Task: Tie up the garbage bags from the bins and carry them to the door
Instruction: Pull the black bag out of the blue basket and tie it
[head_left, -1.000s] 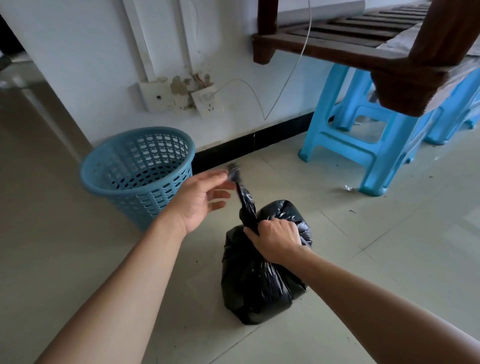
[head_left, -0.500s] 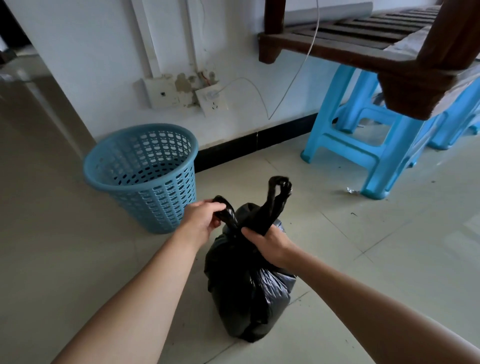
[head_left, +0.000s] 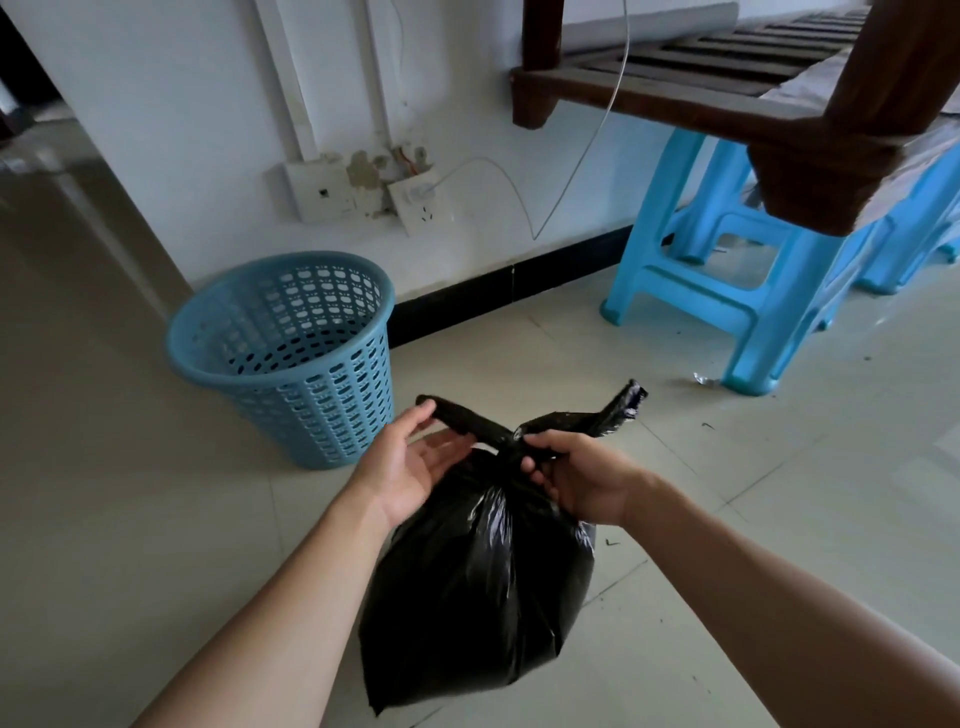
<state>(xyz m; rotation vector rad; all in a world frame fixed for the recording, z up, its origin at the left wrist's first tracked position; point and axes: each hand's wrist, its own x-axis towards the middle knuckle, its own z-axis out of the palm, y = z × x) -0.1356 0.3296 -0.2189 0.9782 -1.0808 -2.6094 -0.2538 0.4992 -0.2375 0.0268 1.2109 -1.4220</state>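
Note:
A full black garbage bag stands on the tiled floor in front of me. Its top is twisted into two tails that cross above the neck. My left hand pinches the left tail between thumb and fingers, palm turned up. My right hand grips the crossing at the neck, with the right tail sticking out toward the upper right. The blue perforated bin stands without a liner to the left of the bag, near the wall.
Blue plastic stools stand under a dark wooden frame at the right. Wall sockets with a thin white cable sit on the white wall behind the bin. A small scrap of litter lies by a stool leg.
The single twisted neck has been split into two tails and crossed. My left hand moved from the upright top down to the left tail; the right tail has swung out to the right.

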